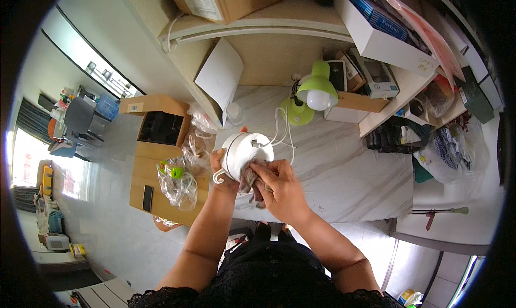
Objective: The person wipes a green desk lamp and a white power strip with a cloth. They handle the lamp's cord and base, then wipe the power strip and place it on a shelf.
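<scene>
My left hand grips a white, rounded device from its left side, fingers wrapped round its edge. A dark line circles the device, and a small curved white hook sticks out near my left wrist. What kind of device it is, I cannot make out. Pinched in my right hand is a brownish-grey cloth, pressed against the lower right of the device. A white cord loops from the device's right side across the desk. Both hands are held above the desk's front left part.
A green desk lamp with a white bulb stands on the marbled desk. To the left, a wooden table carries an open cardboard box, clear plastic bags and a phone. Loaded shelves surround the desk's back and right.
</scene>
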Demonstrator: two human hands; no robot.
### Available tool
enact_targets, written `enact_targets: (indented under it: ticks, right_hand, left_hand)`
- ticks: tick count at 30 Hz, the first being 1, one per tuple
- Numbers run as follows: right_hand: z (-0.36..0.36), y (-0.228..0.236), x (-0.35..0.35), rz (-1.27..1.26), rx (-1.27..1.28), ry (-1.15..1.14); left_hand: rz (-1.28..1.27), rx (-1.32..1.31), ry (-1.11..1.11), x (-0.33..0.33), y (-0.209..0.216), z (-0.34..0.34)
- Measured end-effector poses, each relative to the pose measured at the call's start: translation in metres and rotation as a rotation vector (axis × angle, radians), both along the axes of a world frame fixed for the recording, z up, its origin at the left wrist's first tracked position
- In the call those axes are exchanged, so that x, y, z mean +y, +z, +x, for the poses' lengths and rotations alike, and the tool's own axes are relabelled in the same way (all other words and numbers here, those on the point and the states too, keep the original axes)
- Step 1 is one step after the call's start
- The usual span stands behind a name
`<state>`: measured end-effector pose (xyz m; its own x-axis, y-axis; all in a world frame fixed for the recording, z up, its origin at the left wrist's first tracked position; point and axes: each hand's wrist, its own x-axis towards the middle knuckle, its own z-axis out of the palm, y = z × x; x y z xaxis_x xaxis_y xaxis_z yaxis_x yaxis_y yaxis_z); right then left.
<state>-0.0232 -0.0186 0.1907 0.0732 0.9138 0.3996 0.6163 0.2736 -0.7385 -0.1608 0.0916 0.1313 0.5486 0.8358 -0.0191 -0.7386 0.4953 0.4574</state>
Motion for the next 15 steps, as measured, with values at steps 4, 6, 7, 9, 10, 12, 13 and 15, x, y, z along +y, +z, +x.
enact_targets:
  ticks: [4, 6, 7, 9, 10, 12, 13, 15]
  right_hand:
    - [0.003, -0.002, -0.001, -0.024, -0.028, 0.018]
    - [0.007, 0.000, 0.002, -0.031, -0.081, 0.016]
    - [0.013, -0.001, 0.005, -0.015, -0.126, -0.012]
    - [0.019, -0.002, 0.009, -0.025, -0.132, -0.049]
    - [0.020, -0.003, 0.009, -0.031, -0.136, -0.070]
    - [0.014, 0.001, 0.004, -0.046, -0.125, -0.047]
    - [0.009, 0.001, 0.002, -0.030, -0.111, -0.034]
    - [0.002, 0.002, -0.001, 0.008, -0.139, 0.004]
  left_hand:
    - [-0.022, -0.007, -0.016, -0.004, 0.002, -0.002]
    - [-0.030, -0.029, -0.006, -0.004, 0.003, -0.001]
    - [-0.029, -0.040, -0.020, -0.005, 0.005, 0.000]
    - [-0.027, -0.060, -0.047, -0.008, 0.008, 0.000]
    - [-0.033, -0.066, -0.052, -0.008, 0.007, 0.000]
    - [-0.044, -0.078, -0.061, -0.008, 0.006, -0.001]
    - [-0.039, -0.077, -0.062, -0.007, 0.005, -0.002]
    - [-0.030, -0.075, -0.065, -0.007, 0.002, -0.003]
